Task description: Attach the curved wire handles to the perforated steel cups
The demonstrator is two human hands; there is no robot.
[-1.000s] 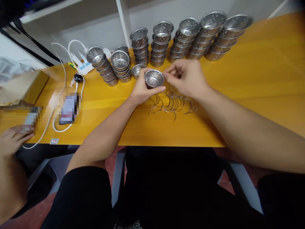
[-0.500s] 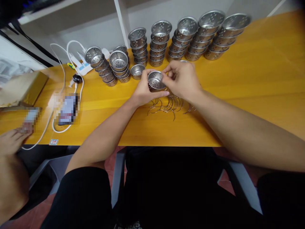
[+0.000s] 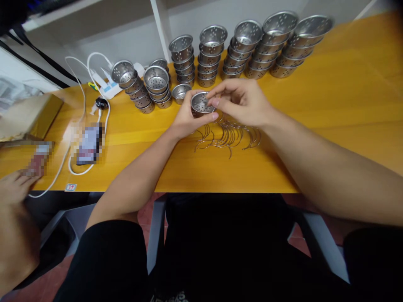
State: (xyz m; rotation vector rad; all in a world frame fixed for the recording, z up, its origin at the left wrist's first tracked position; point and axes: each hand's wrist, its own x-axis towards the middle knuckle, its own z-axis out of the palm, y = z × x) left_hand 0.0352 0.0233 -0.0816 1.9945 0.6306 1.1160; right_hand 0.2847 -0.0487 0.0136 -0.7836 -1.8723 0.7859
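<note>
My left hand (image 3: 185, 121) is wrapped round a small perforated metal cup (image 3: 198, 110), held upright above the table with its mouth facing up. My right hand (image 3: 247, 100) reaches over the cup's right side. Its thumb and finger come close together at the rim and over the inside; whatever they pinch, if anything, is too small to make out. Below both hands lie several thin curved metal wires (image 3: 228, 136), partly covered by the right hand. Just behind the left hand, a single perforated cup (image 3: 181, 93) stands on the table.
Stacks of perforated cups (image 3: 208, 63) line the back of the yellow table (image 3: 189, 172). To the left are a phone (image 3: 90, 144), white cables, a power strip (image 3: 111, 90) and a cardboard box (image 3: 31, 111). Another person's hand (image 3: 15, 184) touches a blurred item at far left.
The held cup and my left hand have shifted slightly left. My right hand has moved its fingertips from the right rim to over the cup's mouth, uncovering more wires.
</note>
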